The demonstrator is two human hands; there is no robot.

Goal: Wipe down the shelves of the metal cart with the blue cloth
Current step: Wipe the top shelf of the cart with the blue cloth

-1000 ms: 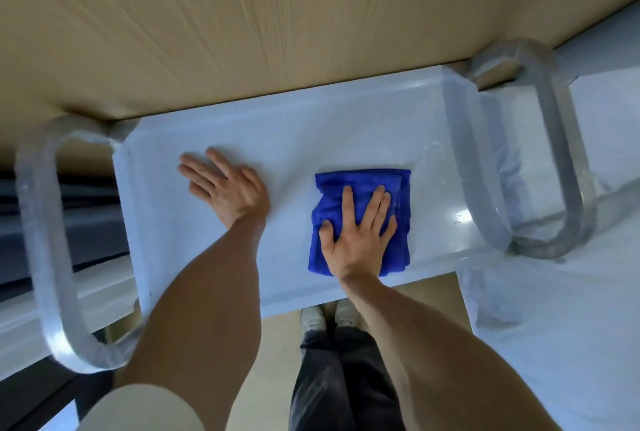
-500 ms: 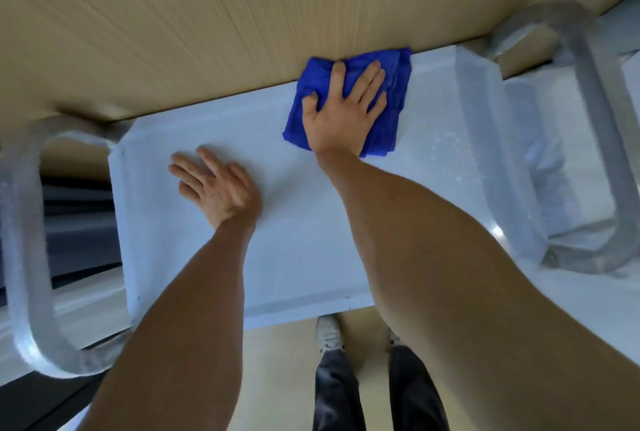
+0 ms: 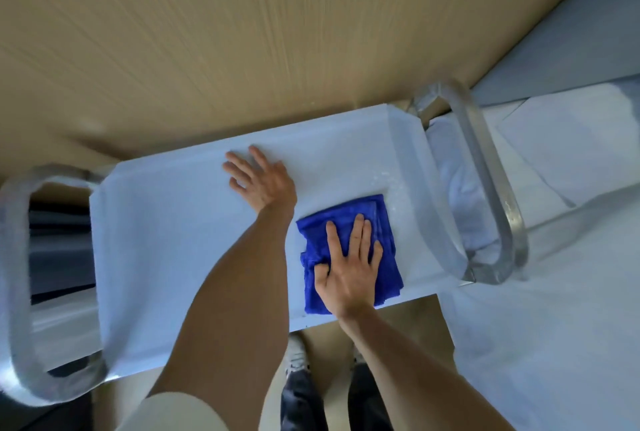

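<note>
Hands flat, fingers spread: right hand [image 3: 349, 275] on blue cloth [image 3: 388, 223], left hand [image 3: 259, 181] on cart shelf [image 3: 166, 223].

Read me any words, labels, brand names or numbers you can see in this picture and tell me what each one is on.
None: no readable text shows in the head view.
The blue cloth under the right hand shows no tag or label.
The top shelf of the metal cart, where the left hand rests, is plain, with no sticker or marking.
The white shoes below are too blurred to show any logo.
</note>
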